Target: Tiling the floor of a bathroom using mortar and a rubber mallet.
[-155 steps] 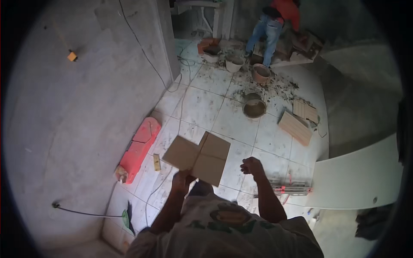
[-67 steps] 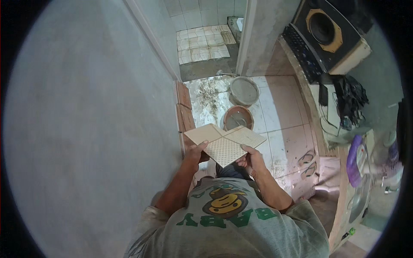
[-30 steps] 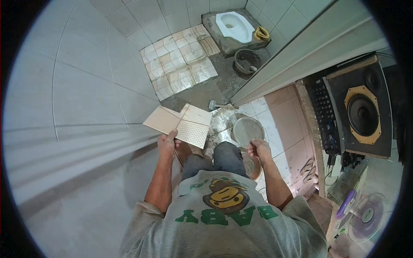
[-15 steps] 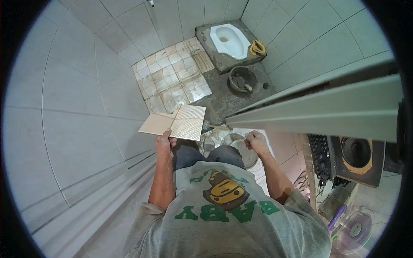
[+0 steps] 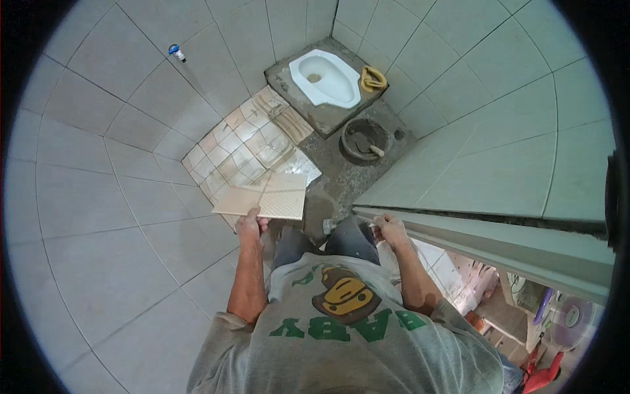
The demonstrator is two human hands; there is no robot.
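My left hand [image 5: 249, 226] grips the near edge of a beige floor tile [image 5: 283, 200], thumb on top. The tile has smooth and textured squares and is held out flat in front of my legs. To the right, my right hand [image 5: 392, 231] is closed with fingers curled, beside my knee and near the door frame; what it holds, if anything, is hidden. A small pale object [image 5: 328, 226], partly hidden, shows between my knees. Beyond the held tile lie laid floor tiles [image 5: 230, 148], smeared with grey.
A white squat toilet [image 5: 335, 79] sits on a raised cement base, with a yellow object [image 5: 373, 79] beside it. A dark bucket [image 5: 354, 148] with a tool inside stands on rough cement [image 5: 328, 187]. A blue-handled tap [image 5: 176, 52] juts from the wall. A fan [image 5: 571, 318] stands lower right.
The view has turned and moved further into the tiled room; the speaker on the right has left the picture. The tile stays in my left hand, and my right hand remains closed.
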